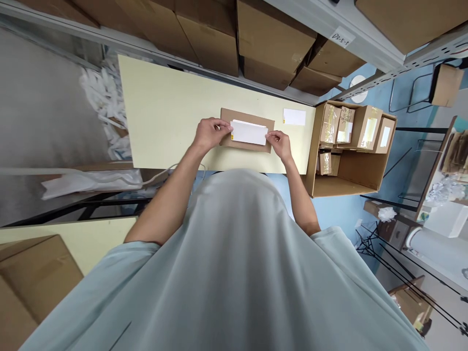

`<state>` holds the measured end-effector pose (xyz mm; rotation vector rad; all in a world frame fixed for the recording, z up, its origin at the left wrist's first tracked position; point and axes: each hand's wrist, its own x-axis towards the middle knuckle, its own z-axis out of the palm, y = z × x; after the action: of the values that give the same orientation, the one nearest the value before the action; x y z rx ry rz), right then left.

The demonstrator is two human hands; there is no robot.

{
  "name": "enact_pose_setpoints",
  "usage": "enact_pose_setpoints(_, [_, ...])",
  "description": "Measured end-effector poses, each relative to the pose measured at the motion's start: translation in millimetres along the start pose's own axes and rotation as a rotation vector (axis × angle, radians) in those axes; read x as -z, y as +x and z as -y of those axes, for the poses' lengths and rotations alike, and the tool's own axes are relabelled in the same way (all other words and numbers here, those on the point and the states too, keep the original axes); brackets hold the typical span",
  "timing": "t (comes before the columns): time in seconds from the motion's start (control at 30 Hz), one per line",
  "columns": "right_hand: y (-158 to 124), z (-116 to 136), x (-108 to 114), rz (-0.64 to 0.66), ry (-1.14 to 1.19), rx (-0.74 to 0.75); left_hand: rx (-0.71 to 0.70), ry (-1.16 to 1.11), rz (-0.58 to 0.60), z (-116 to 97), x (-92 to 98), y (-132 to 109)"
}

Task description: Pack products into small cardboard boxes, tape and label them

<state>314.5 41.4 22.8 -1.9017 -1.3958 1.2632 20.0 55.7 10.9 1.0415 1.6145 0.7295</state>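
Note:
A flat brown cardboard box (248, 117) lies on the pale yellow table (164, 112). Over it I hold a white label sheet (248, 132) by its two ends. My left hand (210, 134) pinches the sheet's left edge, fingers closed. My right hand (280, 143) pinches its right edge, fingers closed too. A second white label (294, 116) lies flat on the table to the right of the box.
An open carton (347, 165) with several taped small boxes stands at the table's right end. Brown cartons (270, 44) fill the shelf behind the table. White paper strips (106, 107) are heaped at the left. More cardboard (32, 282) sits at bottom left.

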Motion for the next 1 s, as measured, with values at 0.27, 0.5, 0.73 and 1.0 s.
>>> enact_pose_setpoints(0.27, [3, -25, -10, -0.027, 0.010, 0.027, -0.059, 0.037, -0.014, 23, -10.0, 5])
enact_pose_setpoints(0.5, [9, -40, -17, -0.039, 0.022, 0.056, -0.117, 0.131, -0.006, 42, -11.3, 14])
enact_pose_setpoints(0.73, [14, -47, -23, -0.046, -0.019, 0.053, -0.099, 0.143, -0.019, 49, -14.4, 19])
enact_pose_setpoints(1.0, [10, -44, -27, -0.071, -0.048, 0.039, -0.116, 0.160, -0.038, 61, -18.2, 21])
